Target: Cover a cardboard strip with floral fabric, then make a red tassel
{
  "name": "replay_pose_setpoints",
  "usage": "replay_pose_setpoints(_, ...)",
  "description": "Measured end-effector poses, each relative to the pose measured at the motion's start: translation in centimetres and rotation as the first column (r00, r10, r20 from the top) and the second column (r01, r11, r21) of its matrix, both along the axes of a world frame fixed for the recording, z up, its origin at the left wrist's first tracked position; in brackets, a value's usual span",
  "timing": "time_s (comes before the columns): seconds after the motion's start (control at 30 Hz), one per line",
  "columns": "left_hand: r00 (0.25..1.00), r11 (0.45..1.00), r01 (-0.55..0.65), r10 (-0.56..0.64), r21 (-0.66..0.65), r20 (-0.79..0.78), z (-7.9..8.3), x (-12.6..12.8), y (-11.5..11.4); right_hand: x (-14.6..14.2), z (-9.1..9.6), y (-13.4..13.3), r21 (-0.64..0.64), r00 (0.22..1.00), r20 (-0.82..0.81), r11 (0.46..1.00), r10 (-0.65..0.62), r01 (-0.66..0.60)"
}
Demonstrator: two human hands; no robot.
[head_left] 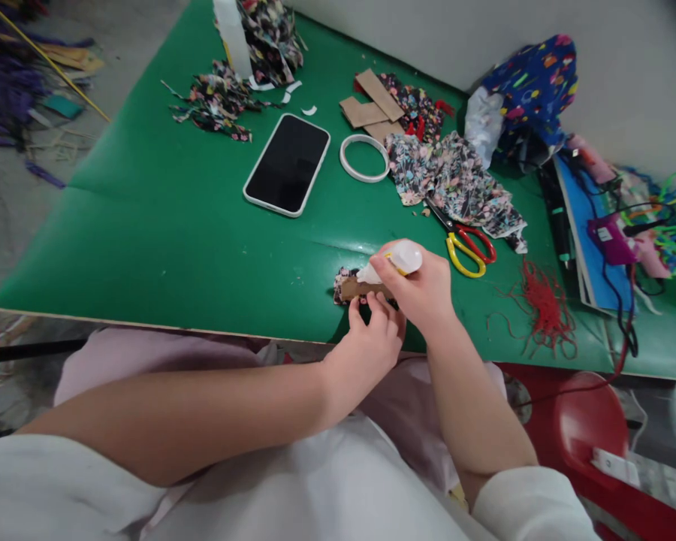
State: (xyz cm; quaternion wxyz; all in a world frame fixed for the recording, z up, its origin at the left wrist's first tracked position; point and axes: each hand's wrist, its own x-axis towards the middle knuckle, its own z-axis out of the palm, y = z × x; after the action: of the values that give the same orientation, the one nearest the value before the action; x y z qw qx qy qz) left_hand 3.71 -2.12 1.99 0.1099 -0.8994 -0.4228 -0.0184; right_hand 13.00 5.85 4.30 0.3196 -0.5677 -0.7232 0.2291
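Observation:
My right hand (425,289) is closed round a small white glue bottle (401,259), its nozzle pointing left and down onto a brown cardboard strip (356,288). The strip lies on a scrap of dark floral fabric (341,284) near the front edge of the green table (163,225). My left hand (366,338) pinches the near side of the cardboard strip with curled fingers, just below the bottle's tip.
A black phone (287,163) and a white ring (364,157) lie mid-table. Yellow and red scissors (466,246) rest right of my hands beside floral fabric pieces (456,180), cardboard pieces (372,105) and red threads (544,308). A red stool (589,421) stands lower right.

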Motion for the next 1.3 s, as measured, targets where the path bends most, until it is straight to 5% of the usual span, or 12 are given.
replay_pose_setpoints(0.6, 1.000, 0.999, 0.011, -0.011, -0.042, -0.004, 0.0, 0.0, 0.1, -0.2, 0.0, -0.3, 0.089, 0.999, 0.043, 0.995, 0.031, -0.035)
replay_pose_setpoints(0.83, 1.000, 1.000, 0.025, -0.025, -0.001, 0.001, 0.0, 0.0, 0.1, 1.5, -0.1, -0.5, 0.113, 0.997, 0.053, 0.992, -0.058, 0.051)
replay_pose_setpoints(1.1, 1.000, 0.996, 0.025, -0.026, -0.091, -0.010, 0.3, 0.0, 0.2, -0.3, -0.5, -0.3, 0.093, 0.999, 0.041, 0.996, -0.022, 0.019)
replay_pose_setpoints(1.3, 0.999, 0.999, 0.034, -0.034, -0.024, -0.015, 0.0, -0.1, 0.1, 1.7, -0.2, -0.4, 0.081, 0.992, 0.030, 0.990, -0.121, 0.118)
